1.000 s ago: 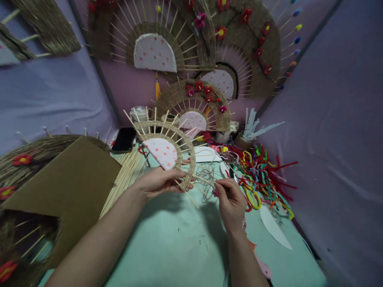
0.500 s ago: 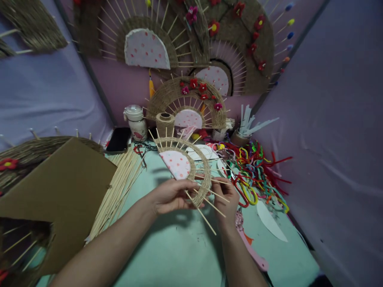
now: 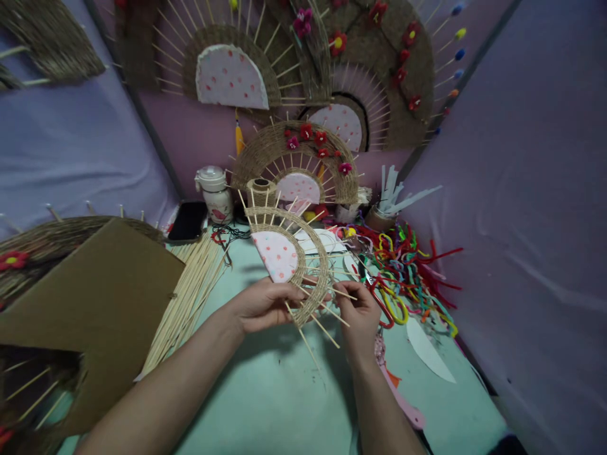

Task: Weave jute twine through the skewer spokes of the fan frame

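Note:
A half-round fan frame of thin wooden sticks, bound with rings of jute twine [image 3: 322, 253], tilts over the table in front of me. Its inner half-disc [image 3: 277, 254] is white with red and pink spots. My left hand [image 3: 268, 306] grips the fan frame at its lower edge, thumb on top and fingers underneath. At the outer ring's right side, my right hand [image 3: 358, 309] is closed in a pinch by the stick ends. Thin strands of twine show near its fingertips, though the fingers partly hide them. Bare stick ends point down towards me between the hands.
Loose sticks [image 3: 183, 303] and a cut cardboard sheet [image 3: 109, 303] lie left. Red-handled scissors [image 3: 383, 309], colourful pipe cleaners [image 3: 417, 265] and a pink glue gun [image 3: 403, 404] lie right. Behind are a twine spool [image 3: 260, 189], a bottle [image 3: 218, 199] and a phone [image 3: 188, 221].
The fan frame has shifted slightly left and away from me and turned a little in my left hand. My right hand stays pinched close to its outer ring.

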Tool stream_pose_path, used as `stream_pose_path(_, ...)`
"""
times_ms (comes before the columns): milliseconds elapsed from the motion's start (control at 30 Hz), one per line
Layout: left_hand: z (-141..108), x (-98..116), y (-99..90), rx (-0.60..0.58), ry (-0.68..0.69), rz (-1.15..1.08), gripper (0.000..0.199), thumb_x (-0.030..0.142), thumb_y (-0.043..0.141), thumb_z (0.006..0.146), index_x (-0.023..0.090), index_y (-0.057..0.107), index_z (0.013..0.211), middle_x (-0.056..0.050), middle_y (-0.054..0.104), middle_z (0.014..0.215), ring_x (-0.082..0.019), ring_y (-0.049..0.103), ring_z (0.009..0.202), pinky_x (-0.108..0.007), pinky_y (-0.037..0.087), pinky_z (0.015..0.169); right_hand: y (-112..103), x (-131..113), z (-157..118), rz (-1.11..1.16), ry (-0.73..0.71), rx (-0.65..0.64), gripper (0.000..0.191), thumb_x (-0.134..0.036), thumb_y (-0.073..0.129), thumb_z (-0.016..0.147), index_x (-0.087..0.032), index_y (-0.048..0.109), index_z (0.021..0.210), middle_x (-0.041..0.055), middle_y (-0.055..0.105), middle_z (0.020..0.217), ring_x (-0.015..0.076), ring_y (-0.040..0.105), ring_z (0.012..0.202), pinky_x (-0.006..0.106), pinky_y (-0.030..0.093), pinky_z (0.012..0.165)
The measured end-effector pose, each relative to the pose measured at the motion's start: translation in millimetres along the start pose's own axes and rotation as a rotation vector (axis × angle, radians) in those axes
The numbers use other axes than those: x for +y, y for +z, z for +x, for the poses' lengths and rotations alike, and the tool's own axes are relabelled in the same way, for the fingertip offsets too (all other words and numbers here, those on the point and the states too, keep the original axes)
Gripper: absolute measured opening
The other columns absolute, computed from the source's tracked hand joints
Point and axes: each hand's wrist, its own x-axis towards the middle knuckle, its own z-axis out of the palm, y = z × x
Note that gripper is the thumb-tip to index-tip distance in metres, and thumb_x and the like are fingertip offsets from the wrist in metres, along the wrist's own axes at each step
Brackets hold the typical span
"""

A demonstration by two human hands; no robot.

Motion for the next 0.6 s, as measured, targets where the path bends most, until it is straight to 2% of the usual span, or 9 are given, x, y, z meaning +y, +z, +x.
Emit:
stream_pose_path(100,1,1,-2.8,0.027,0.000,0.009,0.040,0.003,0.057,0.068,0.011,0.061,0.107,-0.013,0.066,0.100,-0.015,0.063,0.078,-0.033,0.049,0.078,-1,2,1,-0.019,-0.024,-0.012,0.019,-0.033,0.068,0.074,-0.016,0.062,0.070,-0.0031,0.056,0.060,0.0111,0.049,0.055,0.023,0.039,0.053)
stream_pose_path(367,0,5,-8.0,0.042,-0.011,0.004,0.050,0.001,0.058,0.064,0.014,0.058,0.112,-0.012,0.065,0.103,-0.018,0.063,0.087,-0.033,0.049,0.075,-4,5,1,-0.191,-0.190,-0.018,0.019,-0.033,0.067,0.075,-0.017,0.060,0.068,-0.0024,0.054,0.060,0.0119,0.048,0.055,0.025,0.040,0.054)
stream_pose_path(500,-1,7,-10.7,0.074,0.017,0.024,0.048,0.000,0.058,0.064,0.013,0.060,0.110,-0.011,0.066,0.104,-0.015,0.062,0.084,-0.027,0.048,0.071,-6,6,4,-0.224,-0.248,-0.035,0.014,-0.030,0.064,0.078,-0.017,0.060,0.074,-0.0002,0.058,0.067,0.0143,0.053,0.062,0.028,0.044,0.060)
stream_pose_path(600,-3,11,-15.1,0.101,0.029,0.055,0.048,0.001,0.059,0.064,0.014,0.060,0.110,-0.010,0.066,0.103,-0.014,0.062,0.081,-0.026,0.049,0.069,-9,4,8,-0.264,-0.344,-0.050,0.009,-0.027,0.060,0.081,-0.019,0.061,0.080,0.0021,0.061,0.075,0.0162,0.056,0.070,0.031,0.046,0.066)
